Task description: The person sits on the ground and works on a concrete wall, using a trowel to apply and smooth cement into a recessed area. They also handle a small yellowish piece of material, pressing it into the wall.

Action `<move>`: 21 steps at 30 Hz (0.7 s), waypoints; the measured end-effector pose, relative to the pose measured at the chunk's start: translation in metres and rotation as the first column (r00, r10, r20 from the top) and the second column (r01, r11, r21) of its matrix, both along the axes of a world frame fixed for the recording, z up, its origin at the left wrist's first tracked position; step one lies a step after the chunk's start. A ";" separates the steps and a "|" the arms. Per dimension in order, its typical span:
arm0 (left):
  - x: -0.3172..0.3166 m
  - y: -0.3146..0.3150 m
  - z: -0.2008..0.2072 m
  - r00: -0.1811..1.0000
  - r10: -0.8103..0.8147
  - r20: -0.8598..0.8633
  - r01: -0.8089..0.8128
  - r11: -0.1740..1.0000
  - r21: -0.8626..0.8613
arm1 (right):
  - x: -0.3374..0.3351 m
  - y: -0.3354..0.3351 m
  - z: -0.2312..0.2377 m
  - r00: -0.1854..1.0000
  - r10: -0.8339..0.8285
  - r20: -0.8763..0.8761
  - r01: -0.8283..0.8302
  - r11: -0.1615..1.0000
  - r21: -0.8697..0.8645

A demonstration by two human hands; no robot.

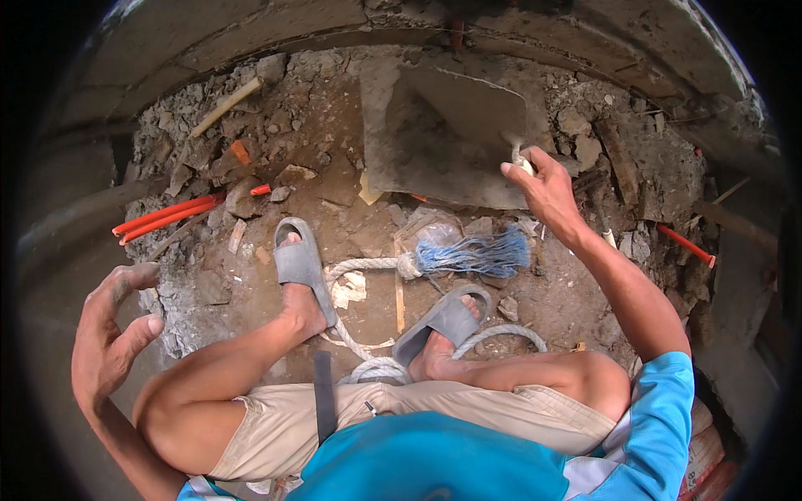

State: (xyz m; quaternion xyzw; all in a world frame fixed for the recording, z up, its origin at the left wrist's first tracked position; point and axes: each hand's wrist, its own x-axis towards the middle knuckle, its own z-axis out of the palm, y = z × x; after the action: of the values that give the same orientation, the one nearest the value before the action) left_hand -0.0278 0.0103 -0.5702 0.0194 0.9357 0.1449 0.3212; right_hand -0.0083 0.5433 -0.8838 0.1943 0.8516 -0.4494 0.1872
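My right hand is closed around a short, pale, rope-like piece at the right side of a grey, mortar-smeared sheet. Whether that piece is fixed to the sheet, I cannot tell. The sheet lies on the rubble ahead of me, darker and wet-looking in its middle. Out at the left, my left hand hangs above my knee, thumb and fingers apart, holding nothing; its fingers look dusty with grey. Between my sandalled feet runs a thick white rope, knotted, with a frayed blue tassel at its end.
Orange-red pipes stick out of rubble at left, and another red pipe lies at right. A bamboo stick leans on broken concrete. A grey wall curves along the far side. More coiled rope lies near my legs.
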 end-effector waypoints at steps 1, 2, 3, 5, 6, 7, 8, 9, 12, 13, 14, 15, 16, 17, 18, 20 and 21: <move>0.000 0.002 0.002 1.000 -0.010 -0.001 0.010 1.000 -0.015 | 0.000 -0.006 -0.010 0.995 0.021 -0.101 -0.023 0.999 -0.026; 0.000 0.001 -0.001 1.000 -0.020 0.002 0.020 1.000 -0.023 | -0.005 -0.014 -0.010 0.989 0.025 -0.145 -0.024 1.000 0.010; -0.002 0.001 -0.003 1.000 -0.030 0.005 0.030 0.999 -0.031 | -0.010 -0.022 -0.011 0.982 0.030 -0.188 -0.022 0.999 0.046; -0.005 0.004 -0.003 0.999 -0.026 0.019 0.027 0.999 -0.025 | -0.026 -0.033 -0.009 0.977 0.004 -0.213 0.007 0.999 0.052; -0.005 0.004 -0.003 0.999 -0.023 0.025 0.023 0.999 -0.022 | -0.034 -0.038 -0.006 0.965 -0.004 -0.262 0.024 0.997 0.072; -0.005 0.003 -0.003 1.000 -0.020 0.022 0.020 1.000 -0.013 | -0.043 -0.043 -0.001 0.951 -0.011 -0.308 0.042 0.995 0.093; -0.005 0.002 -0.004 1.000 -0.021 0.018 0.021 1.000 -0.002 | -0.050 -0.047 0.003 0.936 -0.019 -0.353 0.063 0.991 0.115; -0.005 0.002 -0.004 1.000 -0.021 0.015 0.021 1.000 0.010 | -0.057 -0.050 0.005 0.947 -0.017 -0.320 0.062 0.989 0.131; -0.010 0.016 -0.006 0.997 -0.032 0.067 0.027 0.997 0.069 | -0.076 -0.049 -0.008 0.930 -0.067 -0.360 0.145 0.970 0.196; -0.012 0.018 -0.005 0.996 -0.042 0.074 0.037 0.997 0.066 | -0.083 -0.044 -0.011 0.938 -0.089 -0.336 0.164 0.965 0.203; -0.013 0.020 -0.005 0.995 -0.052 0.081 0.047 0.997 0.064 | -0.088 -0.037 -0.011 0.943 -0.111 -0.312 0.183 0.960 0.212; -0.014 0.019 -0.007 0.994 -0.063 0.092 0.057 0.996 0.065 | -0.091 -0.030 -0.007 0.951 -0.113 -0.289 0.185 0.954 0.235; -0.014 0.016 -0.009 0.993 -0.057 0.102 0.049 0.996 0.075 | -0.090 -0.027 -0.002 0.950 -0.126 -0.286 0.203 0.945 0.257; -0.014 0.012 -0.011 0.993 -0.051 0.111 0.041 0.996 0.085 | -0.091 -0.025 -0.003 0.950 -0.138 -0.280 0.206 0.951 0.230; -0.014 0.009 -0.013 0.991 -0.045 0.123 0.034 0.995 0.095 | -0.091 -0.023 -0.003 0.951 -0.151 -0.271 0.210 0.957 0.202; -0.012 0.005 -0.013 0.991 -0.032 0.128 0.019 0.995 0.097 | -0.086 -0.021 -0.007 0.940 -0.179 -0.290 0.237 0.954 0.182; -0.009 0.004 -0.011 0.992 -0.022 0.128 0.010 0.995 0.095 | -0.086 -0.021 -0.009 0.934 -0.191 -0.301 0.249 0.954 0.166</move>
State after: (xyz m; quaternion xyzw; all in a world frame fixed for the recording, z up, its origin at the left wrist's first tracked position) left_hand -0.0373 0.0143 -0.5811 0.0327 0.9050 0.1871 0.3807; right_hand -0.0938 0.5220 -0.8930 0.2409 0.8834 -0.4019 -0.0080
